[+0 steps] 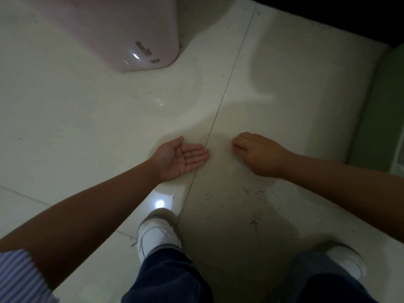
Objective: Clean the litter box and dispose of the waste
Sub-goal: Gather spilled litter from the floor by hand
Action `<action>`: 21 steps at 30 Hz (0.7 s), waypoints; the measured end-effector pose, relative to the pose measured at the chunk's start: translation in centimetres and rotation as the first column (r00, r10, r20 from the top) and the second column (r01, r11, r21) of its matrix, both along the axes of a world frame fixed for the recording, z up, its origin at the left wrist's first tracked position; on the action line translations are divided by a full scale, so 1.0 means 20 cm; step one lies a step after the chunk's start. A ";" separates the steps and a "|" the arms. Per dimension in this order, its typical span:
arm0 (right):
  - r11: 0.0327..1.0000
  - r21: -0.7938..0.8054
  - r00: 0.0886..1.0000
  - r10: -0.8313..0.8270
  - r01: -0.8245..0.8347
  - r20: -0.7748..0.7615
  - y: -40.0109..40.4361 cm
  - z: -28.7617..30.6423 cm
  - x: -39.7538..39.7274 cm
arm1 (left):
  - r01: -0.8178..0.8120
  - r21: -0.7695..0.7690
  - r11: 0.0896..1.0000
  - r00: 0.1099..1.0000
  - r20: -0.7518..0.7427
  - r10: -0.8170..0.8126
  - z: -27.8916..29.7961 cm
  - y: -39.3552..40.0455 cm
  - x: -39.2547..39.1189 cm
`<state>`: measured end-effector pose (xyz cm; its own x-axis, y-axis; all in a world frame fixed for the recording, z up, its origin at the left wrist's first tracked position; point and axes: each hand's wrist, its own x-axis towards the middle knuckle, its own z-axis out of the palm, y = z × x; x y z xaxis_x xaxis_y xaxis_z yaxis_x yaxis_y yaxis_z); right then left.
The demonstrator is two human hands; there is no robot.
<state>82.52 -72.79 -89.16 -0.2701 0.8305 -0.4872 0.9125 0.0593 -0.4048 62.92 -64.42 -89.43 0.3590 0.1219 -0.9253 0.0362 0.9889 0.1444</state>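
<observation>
Striped sleeve (pixel 19 278) at 8 o'clock sits closest to the lens, with dark trouser legs and two white shoes, left shoe (pixel 156 234) and right shoe (pixel 347 259), along the bottom edge toward 6 and 5 o'clock.

Just left of centre, the left hand (pixel 181 157) lies palm up and flat, fingers nearly straight, cradling a few litter grains (pixel 190 154) on the fingers. Right of centre, toward 3 o'clock, the right hand (pixel 258 154) is knuckles up with fingers curled down to the tile floor (pixel 87 127); it looks to be pinching at a grain, though whether anything is between the fingertips cannot be told.

The step appears to be gathering spilled grains by hand. To do it well, keep the left palm level and close beside the picking hand, so each grain travels only a short way and nothing rolls off.

More specks (pixel 254 221) lie scattered on the floor between the right hand and the right shoe, at about 5 o'clock, not yet collected. The pink litter box (pixel 122 33) stands at 11 o'clock, well apart from both hands. A green bin (pixel 380 119) edges in at 3 o'clock. Dim light makes the small grains hard to spot.
</observation>
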 end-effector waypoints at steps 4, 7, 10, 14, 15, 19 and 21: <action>0.992 0.119 0.999 0.037 -0.034 -0.019 0.05 0.02 -0.11 | 0.025 0.045 0.999 0.997 -0.071 -0.021 -0.01 -0.01 0.02; 0.994 0.091 0.998 0.059 -0.055 -0.033 0.08 -0.04 -0.16 | 0.045 0.083 0.996 0.990 -0.137 -0.033 -0.01 -0.02 0.04; 0.999 0.040 0.999 -0.005 0.007 -0.042 0.06 -0.06 -0.12 | 0.047 0.091 0.995 0.986 -0.162 -0.032 -0.01 -0.02 0.06; 0.989 0.064 0.990 0.133 -0.130 -0.046 -0.06 -0.06 -0.04 | 0.004 0.028 1.000 0.995 -0.096 -0.001 -0.02 -0.01 0.05; 0.983 0.080 0.986 0.168 -0.167 -0.015 -0.07 -0.05 -0.01 | -0.001 0.009 1.000 0.998 -0.059 0.002 -0.02 -0.01 0.05; 0.940 0.201 0.959 0.257 -0.276 0.116 -0.09 -0.04 0.13 | 0.003 -0.035 0.999 0.999 0.035 -0.001 -0.01 -0.02 0.05; 0.957 0.227 0.977 0.146 -0.179 0.154 -0.09 -0.03 0.16 | 0.004 -0.046 0.999 0.999 0.039 -0.002 0.00 -0.03 0.06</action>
<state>85.63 -74.53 -89.85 -0.3563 0.8771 -0.3221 0.9276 0.2906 -0.2348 64.05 -64.95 -89.53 0.3954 0.0785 -0.9151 0.0342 0.9944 0.1001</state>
